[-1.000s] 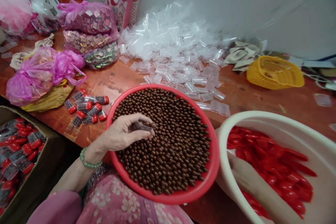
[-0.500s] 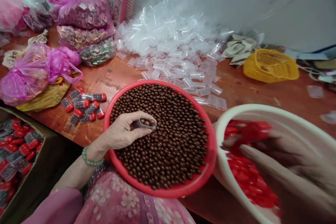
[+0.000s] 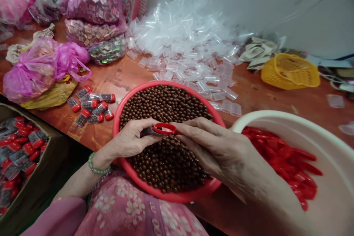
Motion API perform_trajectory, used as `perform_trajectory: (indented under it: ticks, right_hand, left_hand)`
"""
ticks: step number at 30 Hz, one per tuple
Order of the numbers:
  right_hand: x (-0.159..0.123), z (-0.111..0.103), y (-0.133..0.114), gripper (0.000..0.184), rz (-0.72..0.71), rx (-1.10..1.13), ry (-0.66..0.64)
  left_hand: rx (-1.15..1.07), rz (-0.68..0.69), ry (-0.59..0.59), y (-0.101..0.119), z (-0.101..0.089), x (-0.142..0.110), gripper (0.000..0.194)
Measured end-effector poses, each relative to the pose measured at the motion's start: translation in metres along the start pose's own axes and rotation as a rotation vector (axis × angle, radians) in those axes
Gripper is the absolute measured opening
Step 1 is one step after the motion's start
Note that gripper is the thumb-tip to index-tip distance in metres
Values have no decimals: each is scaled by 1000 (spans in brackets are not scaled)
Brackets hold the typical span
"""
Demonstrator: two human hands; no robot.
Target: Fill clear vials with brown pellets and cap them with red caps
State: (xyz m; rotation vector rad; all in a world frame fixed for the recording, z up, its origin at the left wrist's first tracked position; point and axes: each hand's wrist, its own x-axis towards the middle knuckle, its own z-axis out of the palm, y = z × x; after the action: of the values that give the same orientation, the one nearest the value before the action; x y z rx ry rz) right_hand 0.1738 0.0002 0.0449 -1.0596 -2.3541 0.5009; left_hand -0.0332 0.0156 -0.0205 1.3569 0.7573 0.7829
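Thumb and fingers of my left hand close round a small clear plastic container, mostly hidden by the hand. At its mouth my right hand pinches a red cap, open side facing me. Whether the cap is seated on the container I cannot tell. Both hands are above a red basin full of shiny brown balls. On the right, a white tub contains a heap of red caps.
Clear containers lie heaped by the wall. Several filled, red-capped containers rest left of the basin, and more fill a cardboard box. Pink bags stand at back left, a yellow basket at back right.
My right hand has moved left out of the white tub, bringing a red cap to the container in my left hand. The view has shifted slightly.
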Motion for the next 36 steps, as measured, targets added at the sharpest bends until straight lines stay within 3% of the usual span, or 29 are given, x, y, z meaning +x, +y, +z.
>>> perform_trajectory:
  ticks: [4, 8, 12, 17, 25, 29, 34, 36]
  right_hand:
    - [-9, -12, 2, 27, -12, -152, -88]
    - [-18, -22, 8, 25, 48, -203, -30]
    - [-10, -17, 5, 27, 70, -141, 10]
    - [5, -8, 3, 23, 28, -104, -101]
    - [-8, -17, 10, 22, 99, -142, -53]
    - [-1, -14, 7, 20, 57, -111, 2]
    - [1, -14, 6, 23, -10, -91, -3]
    - [2, -15, 3, 21, -24, -87, 9]
  left_hand:
    - [22, 2, 30, -1, -1, -1, 17]
    - [-25, -19, 39, 0, -1, 0, 15]
    - [-35, -12, 27, -1, -2, 2, 15]
    - [-27, -6, 41, -2, -4, 3, 16]
    - [-27, -23, 34, 1, -4, 2, 14]
    - [-215, -109, 30, 4, -7, 0, 19]
    - [-564, -176, 28, 2, -8, -3, 52]
    - [-644, -217, 67, 0, -7, -2, 49]
